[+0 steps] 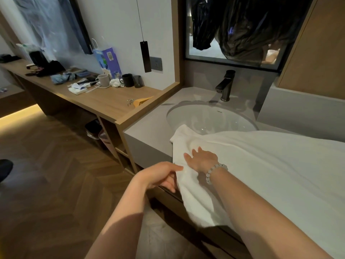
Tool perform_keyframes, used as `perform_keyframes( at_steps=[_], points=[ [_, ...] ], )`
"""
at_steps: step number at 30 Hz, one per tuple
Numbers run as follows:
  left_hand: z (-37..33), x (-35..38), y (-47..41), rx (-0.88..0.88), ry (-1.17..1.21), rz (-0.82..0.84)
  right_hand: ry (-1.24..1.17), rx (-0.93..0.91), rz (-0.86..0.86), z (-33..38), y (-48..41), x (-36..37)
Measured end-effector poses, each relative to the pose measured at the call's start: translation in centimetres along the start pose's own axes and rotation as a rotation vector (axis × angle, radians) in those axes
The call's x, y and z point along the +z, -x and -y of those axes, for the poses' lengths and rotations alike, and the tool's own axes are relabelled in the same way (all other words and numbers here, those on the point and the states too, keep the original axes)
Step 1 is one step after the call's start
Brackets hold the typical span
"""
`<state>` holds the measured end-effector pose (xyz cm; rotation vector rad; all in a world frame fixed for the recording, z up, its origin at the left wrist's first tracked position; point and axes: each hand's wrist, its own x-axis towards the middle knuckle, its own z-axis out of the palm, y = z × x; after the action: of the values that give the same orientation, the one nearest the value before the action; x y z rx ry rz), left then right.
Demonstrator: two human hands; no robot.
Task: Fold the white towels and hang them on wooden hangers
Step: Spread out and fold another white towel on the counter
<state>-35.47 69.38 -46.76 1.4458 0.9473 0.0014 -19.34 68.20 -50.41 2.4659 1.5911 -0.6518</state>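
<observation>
A large white towel [261, 165] lies spread over the grey vanity counter [149, 126], part of it over the sink's near rim and part hanging off the front edge. My right hand [202, 157], with a bead bracelet at the wrist, lies flat on the towel with straight fingers. My left hand [164, 174] is at the counter's front edge and pinches the towel's hanging left edge between thumb and fingers. A wooden hanger [140, 101] with a metal hook lies on the wooden desk, just left of the sink.
The sink basin [211, 118] and a dark tap [225, 86] are behind the towel. The wooden desk [104, 101] to the left carries mugs, a paper bag and clutter. Bins stand under the desk. Dark bags hang above the mirror opening.
</observation>
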Motion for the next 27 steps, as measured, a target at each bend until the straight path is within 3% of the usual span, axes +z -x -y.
perform_keyframes(
  at_steps=[4, 11, 14, 16, 19, 21, 24, 27],
  points=[
    [-1.3, 0.0, 0.9, -0.021, 0.305, -0.048, -0.149, -0.035, 0.043, -0.4, 0.3, -0.2],
    [-4.0, 2.2, -1.0, -0.083, 0.789, -0.207, -0.889, -0.036, 0.148, -2.7, 2.3, -5.3],
    [-4.6, 3.1, -3.5, -0.08, 0.976, -0.253, -0.893, -0.101, 0.113, -5.1, 3.4, -8.3],
    [-5.0, 3.7, -5.3, -0.064, 1.107, -0.3, -0.946, -0.134, 0.177, -7.1, 3.7, -9.6],
    [-5.7, 4.3, -7.4, -0.055, 1.26, -0.333, -0.721, -0.109, 0.249, -10.2, 3.8, -9.9],
    [-5.8, 4.4, -8.1, -0.034, 1.222, -0.321, -0.692, -0.093, 0.196, -11.6, 3.2, -9.6],
    [-5.5, 3.4, -8.1, -0.068, 0.938, -0.305, -0.907, -0.097, 0.043, -12.2, 1.7, -10.4],
    [-4.1, 1.2, -8.9, -0.131, 0.677, -0.513, -0.827, -0.194, -0.02, -11.4, 0.3, -12.5]
  ],
)
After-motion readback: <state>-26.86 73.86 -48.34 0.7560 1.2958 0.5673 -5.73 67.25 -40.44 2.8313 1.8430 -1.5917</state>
